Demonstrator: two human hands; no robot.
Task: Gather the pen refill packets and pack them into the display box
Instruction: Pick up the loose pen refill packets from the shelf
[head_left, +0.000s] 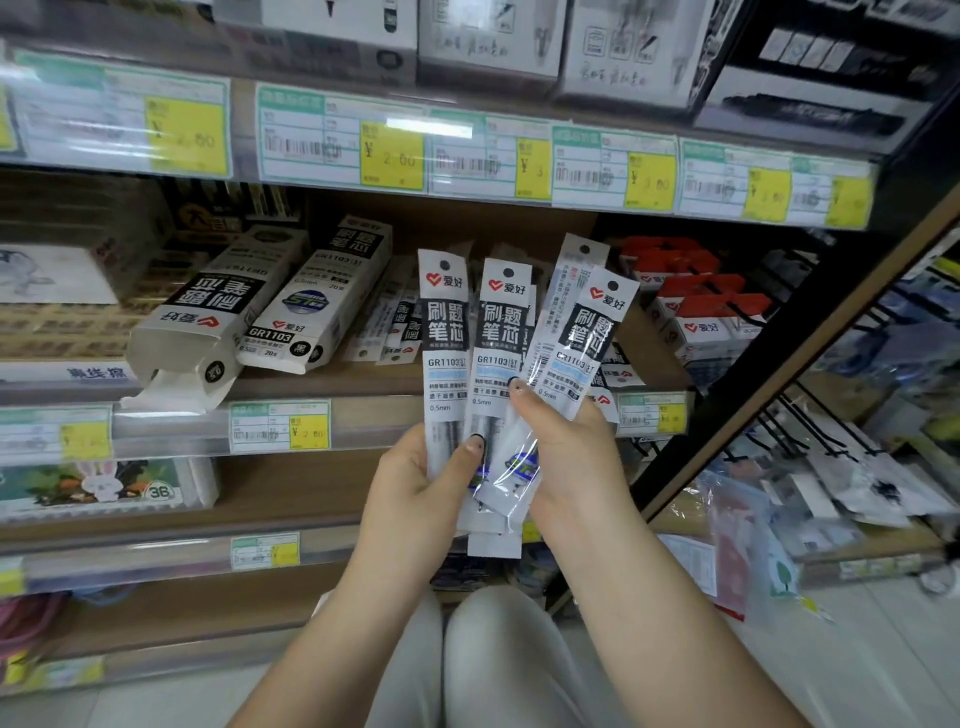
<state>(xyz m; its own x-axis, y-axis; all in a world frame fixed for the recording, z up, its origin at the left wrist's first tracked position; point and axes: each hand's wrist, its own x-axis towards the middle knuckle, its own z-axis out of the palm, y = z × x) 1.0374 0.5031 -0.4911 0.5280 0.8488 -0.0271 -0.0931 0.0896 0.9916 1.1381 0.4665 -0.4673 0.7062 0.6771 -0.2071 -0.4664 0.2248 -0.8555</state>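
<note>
Packets of pen refills (448, 332), four that I can count, fanned out like a hand of cards and held up in front of the middle shelf (332, 382). Each one's a long, slim clear sleeve with a white header, a round hang hole at the top and a little red heart logo. Under that there's a black block with big white Chinese characters, then "GR1103" and "0.5mm" further down. The lower part is see-through, and you can just make out dark refills inside. Three face forward. The one tucked behind on the right shows only small print, so that looks like its back.

The left hand (415, 483) grips the bottom ends of the two left packets, thumb pressed flat across the front. The right hand (566, 452) pinches the right pair, thumb on the front and fingers behind. The two bunches overlap in the middle.

The display box (192, 322) is off to the left, a white carton lying on its side on that shelf. Its end flap is open and drooping over the edge, and it has the same black label. A second box (317, 306) lies right up against it. More loose packets (395, 325) lie on the shelf behind the held ones, and red-topped packs (696, 291) sit further right. Yellow price tags (309, 431) run along the shelf edges.
</note>
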